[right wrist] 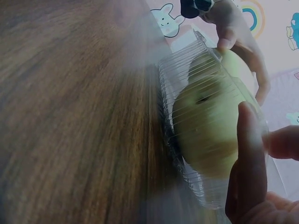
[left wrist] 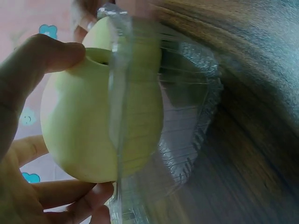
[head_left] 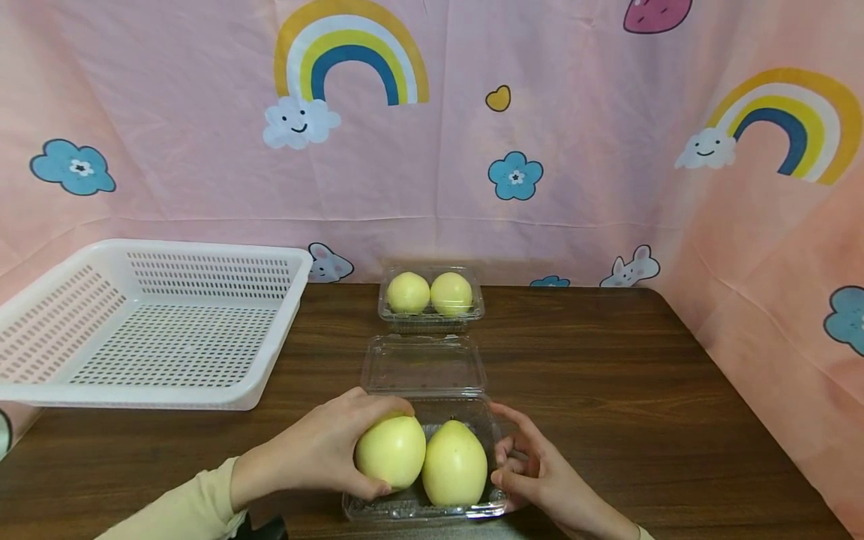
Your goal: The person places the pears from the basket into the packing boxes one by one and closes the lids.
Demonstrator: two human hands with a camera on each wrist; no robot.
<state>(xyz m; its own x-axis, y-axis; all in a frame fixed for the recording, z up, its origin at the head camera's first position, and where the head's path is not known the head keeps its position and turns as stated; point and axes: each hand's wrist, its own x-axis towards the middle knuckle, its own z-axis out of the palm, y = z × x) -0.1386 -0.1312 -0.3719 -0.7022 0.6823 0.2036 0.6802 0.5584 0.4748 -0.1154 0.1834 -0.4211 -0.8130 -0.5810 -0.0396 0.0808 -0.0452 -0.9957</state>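
Note:
In the head view, an open clear plastic clamshell container holds two yellow-green pears at the front of the table. My left hand grips the left pear, thumb on its near side and fingers over the far side. In the left wrist view that pear sits partly above the container's rim. The right pear lies beside it with its stem pointing away. At the container's right side, my right hand holds the wall and rim; the right wrist view shows its fingers against the clear plastic.
The container's raised lid leans away at the back. Behind it stands a closed clear container with two more pears visible. A white perforated basket is at the left. Pink printed cloth borders the dark wooden table.

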